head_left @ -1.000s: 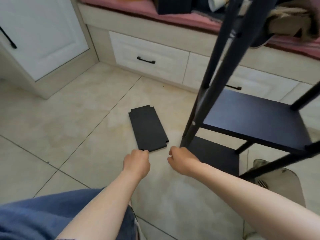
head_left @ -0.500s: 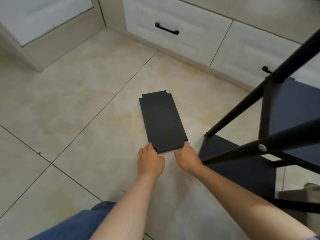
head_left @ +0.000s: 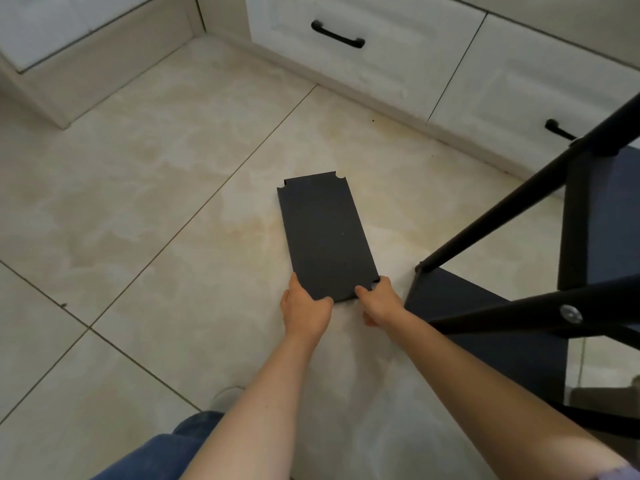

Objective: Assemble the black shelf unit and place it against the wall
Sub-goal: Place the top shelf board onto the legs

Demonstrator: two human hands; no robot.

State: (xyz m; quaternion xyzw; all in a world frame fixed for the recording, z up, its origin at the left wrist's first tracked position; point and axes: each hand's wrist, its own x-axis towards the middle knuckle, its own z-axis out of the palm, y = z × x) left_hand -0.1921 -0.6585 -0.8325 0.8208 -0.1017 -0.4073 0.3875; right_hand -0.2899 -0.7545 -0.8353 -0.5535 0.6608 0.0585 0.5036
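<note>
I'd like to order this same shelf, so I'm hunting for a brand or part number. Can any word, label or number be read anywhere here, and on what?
None can be read. The black shelf board is plain, as are the black frame, its screw head and the white drawers.

The glossy beige marbled tile floor [head_left: 138, 202], crossed by thin dark grout lines, carries a flat black rectangular shelf panel with notched corners [head_left: 325, 237] at frame centre; at the right a black metal-legged shelf unit [head_left: 485, 223] stands on it, one foot near the panel
</note>
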